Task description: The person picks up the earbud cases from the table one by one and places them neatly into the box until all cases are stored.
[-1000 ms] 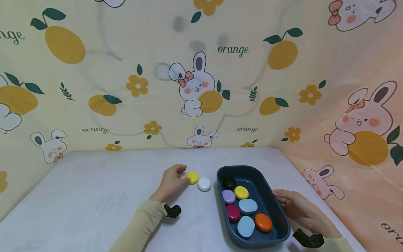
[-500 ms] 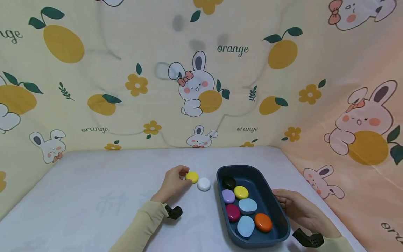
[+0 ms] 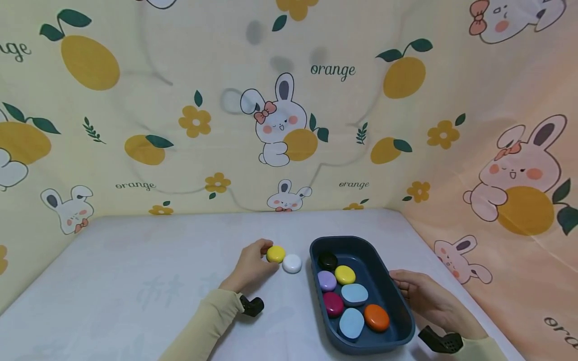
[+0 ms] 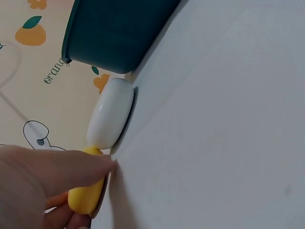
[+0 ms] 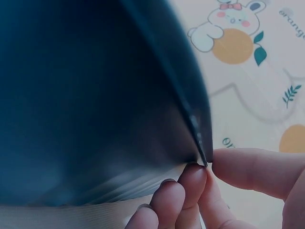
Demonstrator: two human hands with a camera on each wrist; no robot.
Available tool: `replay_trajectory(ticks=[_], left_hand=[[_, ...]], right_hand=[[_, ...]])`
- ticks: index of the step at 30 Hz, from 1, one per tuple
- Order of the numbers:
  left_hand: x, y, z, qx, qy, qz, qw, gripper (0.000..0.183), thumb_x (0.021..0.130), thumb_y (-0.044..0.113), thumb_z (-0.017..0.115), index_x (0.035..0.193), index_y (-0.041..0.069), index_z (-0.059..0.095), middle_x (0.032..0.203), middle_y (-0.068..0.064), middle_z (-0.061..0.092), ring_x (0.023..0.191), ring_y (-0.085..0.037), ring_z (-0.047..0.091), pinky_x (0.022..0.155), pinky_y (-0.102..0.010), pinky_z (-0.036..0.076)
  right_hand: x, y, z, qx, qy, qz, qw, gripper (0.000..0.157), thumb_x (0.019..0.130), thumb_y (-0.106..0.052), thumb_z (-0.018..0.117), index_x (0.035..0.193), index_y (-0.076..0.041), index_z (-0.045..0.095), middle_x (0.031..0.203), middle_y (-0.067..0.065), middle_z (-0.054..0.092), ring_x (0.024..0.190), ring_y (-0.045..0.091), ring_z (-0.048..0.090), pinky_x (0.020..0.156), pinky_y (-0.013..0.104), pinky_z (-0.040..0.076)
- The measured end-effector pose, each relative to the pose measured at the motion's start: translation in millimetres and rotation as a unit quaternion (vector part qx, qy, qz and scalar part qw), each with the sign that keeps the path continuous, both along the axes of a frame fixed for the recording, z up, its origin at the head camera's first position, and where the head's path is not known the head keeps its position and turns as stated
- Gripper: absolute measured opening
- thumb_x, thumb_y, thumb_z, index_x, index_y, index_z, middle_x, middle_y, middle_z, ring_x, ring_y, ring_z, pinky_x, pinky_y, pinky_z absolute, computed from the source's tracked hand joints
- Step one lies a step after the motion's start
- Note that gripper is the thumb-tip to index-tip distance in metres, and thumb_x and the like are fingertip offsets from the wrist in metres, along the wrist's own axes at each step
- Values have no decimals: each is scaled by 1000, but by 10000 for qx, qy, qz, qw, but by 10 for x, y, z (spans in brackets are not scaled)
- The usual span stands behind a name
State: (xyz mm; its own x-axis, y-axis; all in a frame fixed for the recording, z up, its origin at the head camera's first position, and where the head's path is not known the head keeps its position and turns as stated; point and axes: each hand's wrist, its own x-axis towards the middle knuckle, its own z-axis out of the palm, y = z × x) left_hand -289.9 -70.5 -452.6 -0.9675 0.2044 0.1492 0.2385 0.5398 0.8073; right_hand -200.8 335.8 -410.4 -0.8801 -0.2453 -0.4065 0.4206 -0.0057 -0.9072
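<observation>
My left hand (image 3: 251, 265) has its thumb and fingers around a smooth yellow stone (image 3: 276, 254) on the white table. In the left wrist view the thumb crosses in front of the yellow stone (image 4: 86, 196), and other fingers lie behind it. A white stone (image 3: 292, 263) touches or nearly touches its right side. On the right, my right hand (image 3: 429, 297) pinches the rim of a dark blue tray (image 3: 399, 293); the right wrist view has the thumb on one side of the rim (image 5: 202, 119) and fingers on the other.
Inside the tray lie several smooth stones: black (image 3: 327, 261), yellow (image 3: 345, 275), lilac (image 3: 327, 281), dark red (image 3: 333, 305), orange (image 3: 377, 317) and two light blue ones (image 3: 351, 323). A printed cloth (image 3: 235, 150) stands behind the table and along its right side.
My left thumb has shifted slightly right and toward me along the yellow stone, with the wrist following a little. The right hand and tray stay in place.
</observation>
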Motion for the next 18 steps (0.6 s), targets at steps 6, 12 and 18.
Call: replay_trajectory(ticks=[6,12,18], left_hand=[[-5,7,-30,-3,204,-120,9997,56,78,8,81,127,-4,57,124,-16,60,114,-31,56,100,-47,43],[-3,12,-44,17,288,-56,9996,54,76,9,84,122,-3,59,118,-14,62,110,-29,57,97,-47,45],[8,7,-26,-46,379,-73,9992,53,75,11,86,119,-3,61,115,-13,63,105,-28,57,94,-45,46]], right_hand=[[-2,0,2,-32,36,61,10000,29,104,-31,48,111,-16,71,106,1,68,99,25,56,93,40,41],[-6,4,-7,51,55,53,10000,29,104,-33,47,112,-16,70,106,2,67,100,25,55,94,41,41],[-3,14,-14,22,76,103,9999,29,104,-33,48,113,-17,70,107,1,67,100,25,56,95,41,41]])
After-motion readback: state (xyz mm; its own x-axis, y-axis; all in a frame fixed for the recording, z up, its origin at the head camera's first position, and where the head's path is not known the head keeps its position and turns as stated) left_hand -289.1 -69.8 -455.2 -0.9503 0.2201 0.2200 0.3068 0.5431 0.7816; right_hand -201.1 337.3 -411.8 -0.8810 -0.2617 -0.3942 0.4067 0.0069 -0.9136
